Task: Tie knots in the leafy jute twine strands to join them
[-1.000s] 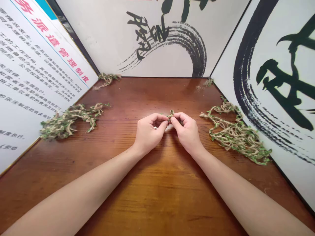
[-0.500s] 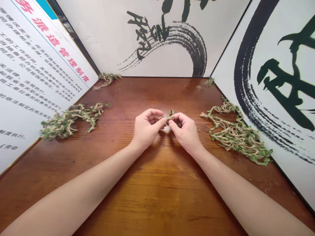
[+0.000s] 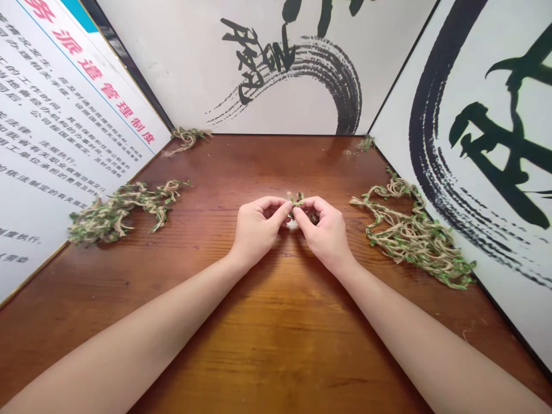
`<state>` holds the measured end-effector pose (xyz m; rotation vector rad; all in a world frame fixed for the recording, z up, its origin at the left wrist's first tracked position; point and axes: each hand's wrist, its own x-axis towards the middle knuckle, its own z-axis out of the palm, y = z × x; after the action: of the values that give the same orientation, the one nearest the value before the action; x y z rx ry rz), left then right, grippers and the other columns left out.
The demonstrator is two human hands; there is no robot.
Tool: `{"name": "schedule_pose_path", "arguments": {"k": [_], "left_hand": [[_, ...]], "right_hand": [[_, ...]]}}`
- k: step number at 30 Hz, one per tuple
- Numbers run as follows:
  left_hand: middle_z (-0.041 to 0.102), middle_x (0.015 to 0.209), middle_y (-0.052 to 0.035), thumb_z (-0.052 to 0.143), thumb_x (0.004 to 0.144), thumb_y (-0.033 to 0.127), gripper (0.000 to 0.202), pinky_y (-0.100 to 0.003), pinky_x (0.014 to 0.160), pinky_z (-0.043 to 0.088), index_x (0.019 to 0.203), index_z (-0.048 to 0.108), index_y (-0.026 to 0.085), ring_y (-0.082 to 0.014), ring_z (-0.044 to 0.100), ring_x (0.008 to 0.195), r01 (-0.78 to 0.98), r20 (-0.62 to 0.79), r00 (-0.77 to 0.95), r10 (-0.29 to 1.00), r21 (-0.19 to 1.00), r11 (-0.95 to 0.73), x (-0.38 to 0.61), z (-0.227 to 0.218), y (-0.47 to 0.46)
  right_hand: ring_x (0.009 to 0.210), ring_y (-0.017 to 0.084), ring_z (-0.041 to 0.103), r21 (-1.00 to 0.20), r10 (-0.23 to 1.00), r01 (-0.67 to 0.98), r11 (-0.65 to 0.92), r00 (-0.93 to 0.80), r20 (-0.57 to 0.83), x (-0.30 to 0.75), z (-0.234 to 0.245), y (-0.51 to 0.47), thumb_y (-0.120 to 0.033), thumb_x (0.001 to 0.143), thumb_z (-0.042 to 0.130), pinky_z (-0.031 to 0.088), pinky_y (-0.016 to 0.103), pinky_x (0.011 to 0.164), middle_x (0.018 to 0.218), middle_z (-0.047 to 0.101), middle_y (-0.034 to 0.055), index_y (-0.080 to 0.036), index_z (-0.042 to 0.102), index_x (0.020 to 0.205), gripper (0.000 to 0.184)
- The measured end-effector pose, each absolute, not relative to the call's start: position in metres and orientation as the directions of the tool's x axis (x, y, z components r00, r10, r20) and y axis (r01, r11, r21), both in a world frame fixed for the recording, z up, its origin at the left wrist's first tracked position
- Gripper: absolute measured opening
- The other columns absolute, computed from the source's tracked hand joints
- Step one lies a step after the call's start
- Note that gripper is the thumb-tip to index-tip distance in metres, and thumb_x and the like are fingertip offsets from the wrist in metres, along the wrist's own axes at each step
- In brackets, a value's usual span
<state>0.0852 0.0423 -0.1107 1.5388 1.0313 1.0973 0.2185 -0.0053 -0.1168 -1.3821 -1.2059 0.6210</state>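
Between my two hands, over the middle of the table, is a short piece of leafy twine (image 3: 297, 201), tan cord with small green leaves. My left hand (image 3: 261, 229) pinches it between thumb and forefinger from the left. From the right, my right hand (image 3: 322, 227) grips it the same way, and the two thumb tips nearly meet. Part of the twine shows behind the right fingers; the rest is hidden by my hands.
A heap of leafy twine (image 3: 107, 215) lies at the left, and a larger, looser heap (image 3: 414, 236) at the right. Smaller bits (image 3: 190, 137) sit in the back left corner, with green scraps (image 3: 365, 144) back right. Printed panels (image 3: 172, 69) wall the wooden table (image 3: 259, 345) on three sides.
My left fingers have closed in from a looser curl and now pinch the twine beside the right thumb. A leafy end of it now sticks up between the hands.
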Motion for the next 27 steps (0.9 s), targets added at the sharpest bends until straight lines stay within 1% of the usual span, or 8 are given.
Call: {"name": "schedule_pose_path", "arguments": {"k": [4, 8, 11, 16, 19, 21, 24, 27], "left_hand": [[0.079, 0.087, -0.0035, 0.067, 0.091, 0.029, 0.014, -0.029, 0.074, 0.056, 0.089, 0.077, 0.019, -0.0159, 0.07, 0.075, 0.276, 0.329, 0.238, 0.914, 0.879, -0.389, 0.085, -0.112, 0.036], [0.079, 0.09, -0.0053, 0.06, 0.094, 0.023, 0.018, -0.031, 0.077, 0.053, 0.093, 0.078, 0.019, -0.0174, 0.07, 0.079, 0.412, 0.435, 0.312, 0.845, 0.739, -0.533, 0.085, -0.114, 0.034], [0.079, 0.092, -0.0065, 0.06, 0.094, 0.021, 0.018, -0.032, 0.078, 0.053, 0.095, 0.078, 0.019, -0.0184, 0.07, 0.08, 0.429, 0.46, 0.342, 0.819, 0.699, -0.572, 0.085, -0.115, 0.034], [0.079, 0.092, -0.0071, 0.061, 0.094, 0.024, 0.019, -0.032, 0.076, 0.053, 0.095, 0.079, 0.02, -0.0188, 0.071, 0.079, 0.417, 0.473, 0.364, 0.803, 0.688, -0.594, 0.085, -0.114, 0.033], [0.08, 0.093, -0.0069, 0.062, 0.093, 0.026, 0.018, -0.033, 0.078, 0.055, 0.095, 0.079, 0.021, -0.0196, 0.071, 0.081, 0.385, 0.449, 0.353, 0.821, 0.73, -0.565, 0.085, -0.114, 0.034], [0.08, 0.093, -0.0067, 0.065, 0.092, 0.028, 0.017, -0.034, 0.079, 0.057, 0.095, 0.08, 0.021, -0.0198, 0.072, 0.081, 0.313, 0.387, 0.347, 0.854, 0.811, -0.495, 0.085, -0.114, 0.036], [0.078, 0.082, -0.0054, 0.071, 0.087, 0.034, 0.017, -0.031, 0.07, 0.058, 0.09, 0.08, 0.019, -0.0181, 0.071, 0.072, 0.137, 0.239, 0.359, 0.902, 0.943, -0.304, 0.085, -0.113, 0.04], [0.076, 0.074, -0.0046, 0.08, 0.079, 0.038, 0.022, -0.027, 0.061, 0.057, 0.086, 0.08, 0.017, -0.0163, 0.068, 0.065, 0.004, 0.132, 0.362, 0.923, 0.99, -0.143, 0.084, -0.113, 0.044]], "right_hand": [[0.064, 0.015, 0.059, -0.914, 0.89, 0.354, 0.2, 0.326, 0.32, 0.219, -0.118, -0.006, -0.031, 0.087, 0.064, 0.046, 0.029, 0.063, 0.078, 0.07, 0.0027, -0.02, 0.065, 0.081, 0.013], [0.072, 0.018, 0.061, -0.865, 0.875, 0.454, 0.215, 0.304, 0.377, 0.219, -0.12, -0.007, -0.028, 0.089, 0.062, 0.048, 0.032, 0.07, 0.082, 0.07, 0.0042, -0.02, 0.066, 0.082, 0.011], [0.076, 0.019, 0.062, -0.828, 0.863, 0.508, 0.237, 0.281, 0.42, 0.219, -0.121, -0.008, -0.024, 0.091, 0.059, 0.049, 0.033, 0.074, 0.085, 0.07, 0.0051, -0.021, 0.066, 0.085, 0.009], [0.077, 0.02, 0.061, -0.804, 0.85, 0.531, 0.268, 0.263, 0.456, 0.22, -0.121, -0.01, -0.02, 0.093, 0.054, 0.048, 0.033, 0.073, 0.083, 0.066, 0.0044, -0.021, 0.063, 0.083, 0.013], [0.078, 0.02, 0.061, -0.803, 0.854, 0.533, 0.267, 0.256, 0.453, 0.22, -0.121, -0.01, -0.02, 0.093, 0.053, 0.048, 0.033, 0.074, 0.083, 0.066, 0.0044, -0.022, 0.062, 0.083, 0.014], [0.078, 0.02, 0.061, -0.805, 0.855, 0.53, 0.267, 0.255, 0.452, 0.22, -0.12, -0.01, -0.019, 0.092, 0.053, 0.048, 0.033, 0.073, 0.084, 0.066, 0.0044, -0.022, 0.062, 0.083, 0.014], [0.078, 0.02, 0.06, -0.817, 0.858, 0.513, 0.265, 0.262, 0.443, 0.22, -0.12, -0.009, -0.018, 0.092, 0.053, 0.047, 0.032, 0.073, 0.084, 0.065, 0.0039, -0.022, 0.06, 0.082, 0.013], [0.077, 0.019, 0.059, -0.821, 0.854, 0.501, 0.273, 0.267, 0.447, 0.22, -0.119, -0.01, -0.018, 0.093, 0.052, 0.046, 0.032, 0.072, 0.083, 0.063, 0.0035, -0.022, 0.059, 0.081, 0.014]]}}
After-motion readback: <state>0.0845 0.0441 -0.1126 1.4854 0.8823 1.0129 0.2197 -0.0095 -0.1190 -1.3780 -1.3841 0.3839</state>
